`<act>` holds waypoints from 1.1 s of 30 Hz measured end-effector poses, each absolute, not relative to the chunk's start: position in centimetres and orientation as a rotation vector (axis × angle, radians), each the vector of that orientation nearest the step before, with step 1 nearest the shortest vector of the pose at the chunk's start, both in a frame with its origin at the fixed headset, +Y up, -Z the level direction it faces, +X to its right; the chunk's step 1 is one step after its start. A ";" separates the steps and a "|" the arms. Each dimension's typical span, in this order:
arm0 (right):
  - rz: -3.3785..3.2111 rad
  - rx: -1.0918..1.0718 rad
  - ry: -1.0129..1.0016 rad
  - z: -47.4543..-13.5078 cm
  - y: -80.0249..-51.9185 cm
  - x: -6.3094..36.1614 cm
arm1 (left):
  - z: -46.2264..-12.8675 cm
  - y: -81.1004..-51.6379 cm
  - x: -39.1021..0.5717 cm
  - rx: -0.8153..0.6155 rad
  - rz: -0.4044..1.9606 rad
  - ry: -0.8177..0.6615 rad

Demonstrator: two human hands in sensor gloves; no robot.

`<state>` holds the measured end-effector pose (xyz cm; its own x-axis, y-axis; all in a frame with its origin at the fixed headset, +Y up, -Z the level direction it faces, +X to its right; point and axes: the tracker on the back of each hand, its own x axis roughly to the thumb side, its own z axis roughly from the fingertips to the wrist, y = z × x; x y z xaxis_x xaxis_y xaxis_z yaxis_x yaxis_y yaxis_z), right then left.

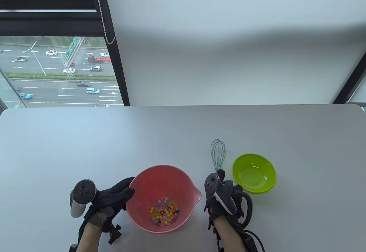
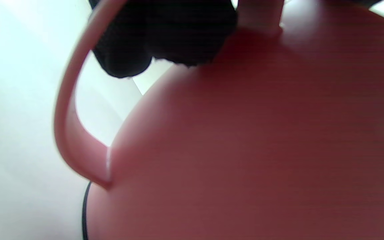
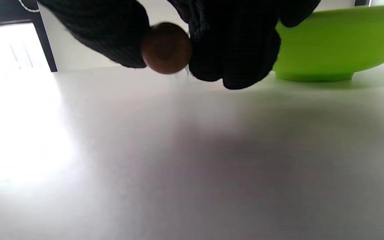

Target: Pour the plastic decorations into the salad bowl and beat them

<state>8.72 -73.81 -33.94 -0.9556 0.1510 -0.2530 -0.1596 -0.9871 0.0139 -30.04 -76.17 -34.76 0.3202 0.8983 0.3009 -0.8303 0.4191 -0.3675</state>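
Note:
A pink salad bowl with a spout stands near the table's front edge, and a heap of coloured plastic decorations lies in its bottom. My left hand grips its left rim. In the left wrist view the gloved fingers curl at the top of the bowl, by its loop handle. A teal wire whisk lies on the table right of the bowl, head pointing away. My right hand is curled round its handle, whose brown round end shows between the fingers.
A lime-green bowl sits just right of the whisk with nothing visible inside, and shows again close beside my right hand. A window and a white blind rise behind the table's far edge. Glove cables trail at the front edge.

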 end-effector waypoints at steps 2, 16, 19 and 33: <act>2.897 -0.365 -0.109 -33.4 -72.4 9.2 | -34.8 -76.2 -30.0 -0.155 1.141 -0.500; 2.321 -0.191 -0.834 -28.5 -65.6 12.2 | -34.8 -76.1 -29.9 -0.158 1.145 -0.500; 2.158 -0.030 -0.952 -27.0 -62.9 12.1 | -34.7 -76.1 -29.9 -0.159 1.144 -0.500; 2.334 0.553 -0.964 -25.4 -61.5 1.7 | -34.8 -76.1 -29.9 -0.156 1.145 -0.500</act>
<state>1.70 -61.48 -25.42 -0.7643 0.3294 0.5543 -0.6246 -0.5918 -0.5096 -29.90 -76.10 -34.76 0.3169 0.8997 0.3000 -0.8315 0.4157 -0.3684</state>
